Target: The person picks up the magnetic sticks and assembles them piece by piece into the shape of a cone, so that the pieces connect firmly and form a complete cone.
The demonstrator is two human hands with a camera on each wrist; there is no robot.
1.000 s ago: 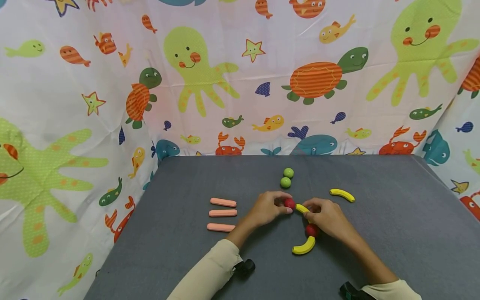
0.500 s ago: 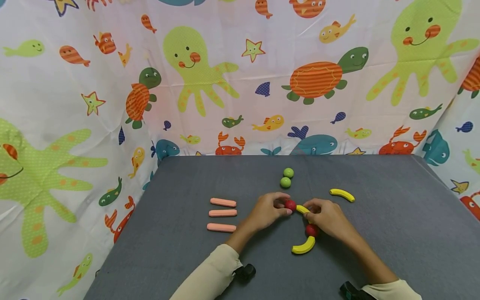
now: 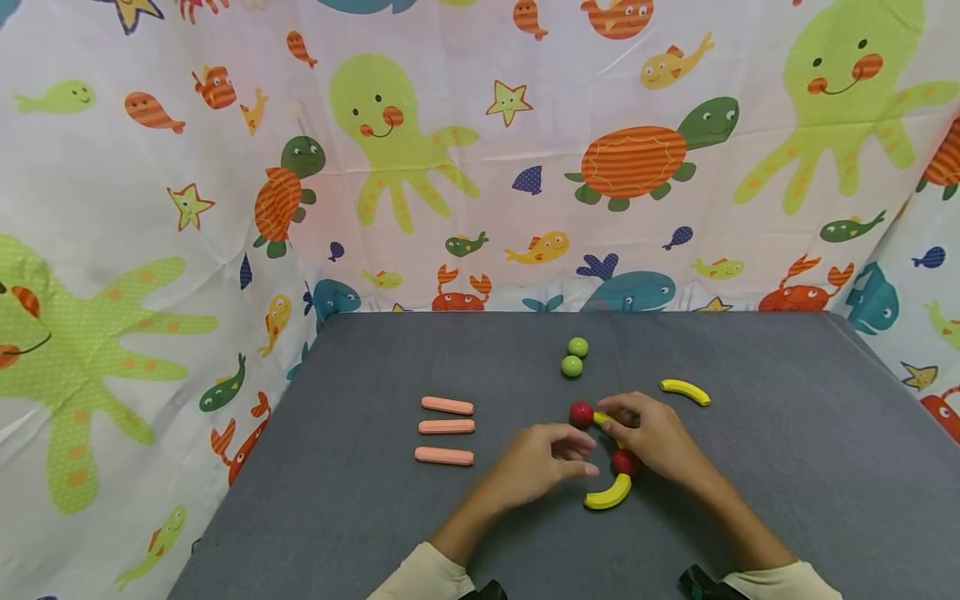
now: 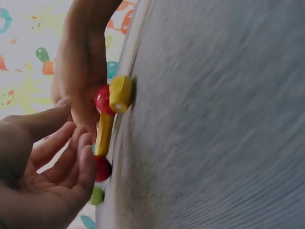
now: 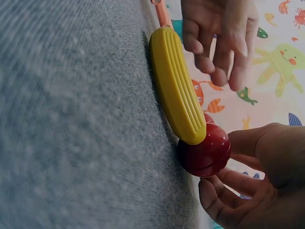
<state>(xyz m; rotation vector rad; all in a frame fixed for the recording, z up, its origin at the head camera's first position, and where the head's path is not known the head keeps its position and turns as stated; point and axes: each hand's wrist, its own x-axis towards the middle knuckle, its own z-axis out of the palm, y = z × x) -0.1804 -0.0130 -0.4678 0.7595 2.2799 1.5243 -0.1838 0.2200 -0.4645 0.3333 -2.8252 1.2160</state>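
On the grey table, two red balls and two yellow toy bananas form a bent line. My right hand [image 3: 654,437] pinches the middle banana [image 3: 602,419] between thumb and fingers, its far end meeting the upper red ball [image 3: 581,415]. Below that hand, the lower red ball [image 3: 622,462] touches the lower banana [image 3: 609,493], as the right wrist view also shows with the banana [image 5: 177,86] against the ball [image 5: 209,150]. Left of the line, my left hand [image 3: 536,467] hovers with loosely bent fingers and nothing in them. The right fingers partly cover the middle banana.
Three pink sausage-like sticks [image 3: 446,427] lie in a column to the left. Two green balls [image 3: 572,367] sit together farther back. Another yellow banana [image 3: 685,392] lies at right. A curtain with sea animals [image 3: 495,200] hangs behind the table.
The left hand has let go of the upper red ball and drawn back toward the person. That ball stays by the banana; the right hand has kept its place.
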